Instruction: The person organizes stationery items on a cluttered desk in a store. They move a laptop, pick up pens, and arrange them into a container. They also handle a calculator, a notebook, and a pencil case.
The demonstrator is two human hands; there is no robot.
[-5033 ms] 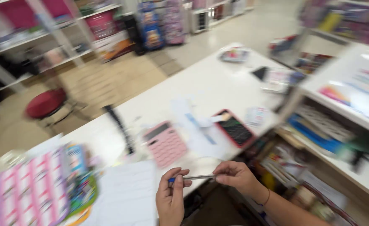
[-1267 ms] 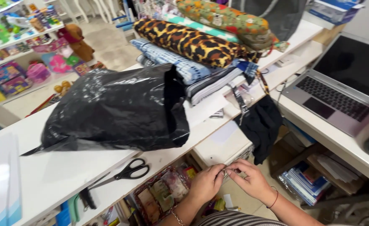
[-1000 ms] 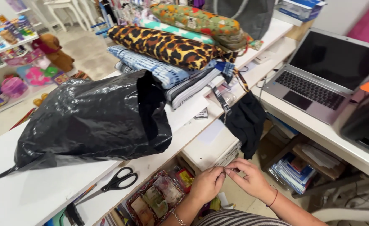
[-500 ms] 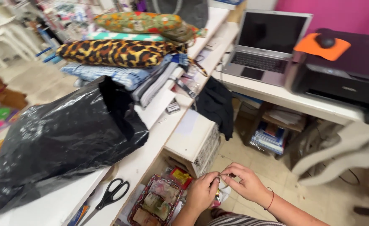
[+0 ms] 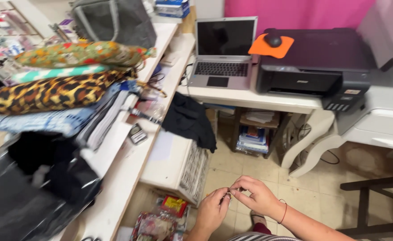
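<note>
Metallic, tiny and likely light, the small item (kind unclear) sits pinched between left hand and right hand fingertips, easily dropped.

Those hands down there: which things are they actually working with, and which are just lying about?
In use:
left hand
right hand
small thin item pinched between them, too small to identify

Lying about:
laptop
black printer
orange mouse pad
folded fabrics
black plastic bag

View now swung right: printer and orange mouse pad fully in sight, black bag pushed to left edge, scissors nearly gone from view.
</note>
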